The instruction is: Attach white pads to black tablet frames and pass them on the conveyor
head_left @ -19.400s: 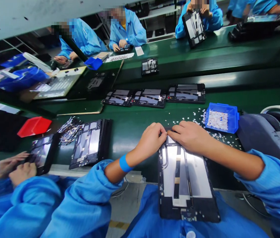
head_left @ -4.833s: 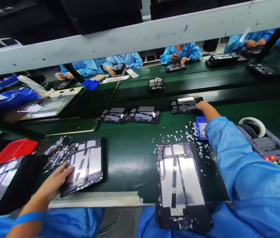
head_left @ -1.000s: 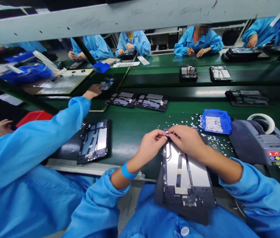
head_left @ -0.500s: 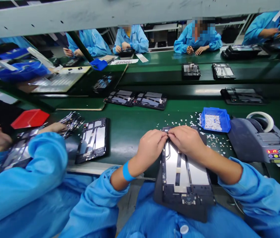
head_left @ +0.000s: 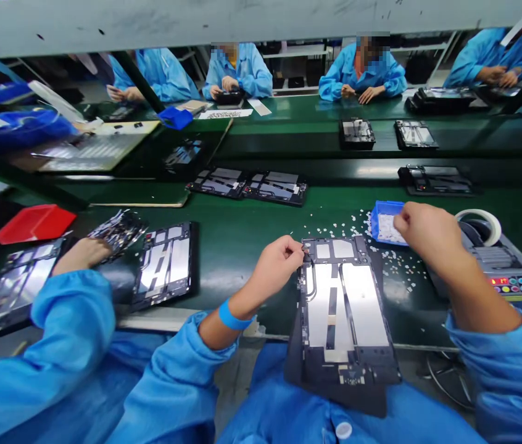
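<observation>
An opened tablet (head_left: 363, 296) with silver panels and dark strips lies over the bench's front edge, a dark flat sheet beneath it. My left hand (head_left: 280, 262), a blue band at its wrist, is closed at the tablet's top left corner; whatever its fingertips pinch is too small to name. Over the right side of a blue tray (head_left: 388, 206) of small white pieces is my right hand (head_left: 430, 237), fingers curled together and their tips partly hidden. Small white bits (head_left: 402, 265) are scattered below the tray.
On the right stands a tape dispenser (head_left: 508, 259) with a white roll. Another opened tablet (head_left: 166, 262) lies left, near a co-worker's hand (head_left: 82, 254) and a red tray (head_left: 36, 223). Two more tablets (head_left: 274, 187) lie behind. People in blue sit across the bench.
My right hand has left the tablet's top edge and moved right to the blue tray. My left hand stays at the tablet's corner. The co-worker's hand has moved slightly left.
</observation>
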### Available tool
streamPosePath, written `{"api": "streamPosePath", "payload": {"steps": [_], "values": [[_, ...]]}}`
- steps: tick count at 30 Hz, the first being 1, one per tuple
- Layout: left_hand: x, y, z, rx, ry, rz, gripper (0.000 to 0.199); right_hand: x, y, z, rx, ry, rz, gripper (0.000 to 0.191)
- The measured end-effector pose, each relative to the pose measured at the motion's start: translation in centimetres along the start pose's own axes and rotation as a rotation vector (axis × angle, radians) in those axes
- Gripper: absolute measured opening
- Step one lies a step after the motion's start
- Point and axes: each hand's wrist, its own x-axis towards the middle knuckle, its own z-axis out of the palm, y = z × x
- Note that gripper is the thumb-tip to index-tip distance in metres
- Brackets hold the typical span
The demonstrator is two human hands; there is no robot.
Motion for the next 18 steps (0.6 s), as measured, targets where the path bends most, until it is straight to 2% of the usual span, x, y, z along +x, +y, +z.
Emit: {"api": "streamPosePath", "payload": {"steps": [2, 4, 6, 8, 11, 18], "values": [[0.1, 0.0, 0.1, -0.028, -0.001, -0.02, 0.006, -1.6, -2.2, 0.3, 0.171, 0.051, -0.227, 0.018], [0.1, 0.1, 0.2, -0.037, 0.006, -0.029, 0.005, -3.3, -5.9, 0.7, 0.31, 0.059, -0.446, 0.017], [0.0, 0.3, 0.3, -0.02, 0.019, -0.019, 0.006, -4.5, -9.4, 1.2, 0.373, 0.041, -0.569, 0.017], [-0.1, 0.4, 0.4, 0.02, 0.034, 0.003, 0.006, -5.0, -11.5, 1.8, 0.391, 0.022, -0.622, 0.017], [-0.4, 0.5, 0.5, 0.1, 0.068, 0.044, 0.005, -4.9, -12.4, 2.6, 0.381, 0.026, -0.64, 0.017], [-1.1, 0.6, 0.6, 0.27, 0.133, 0.17, 0.008, -4.8, -11.6, 3.3, 0.448, 0.114, -0.696, 0.019]]}}
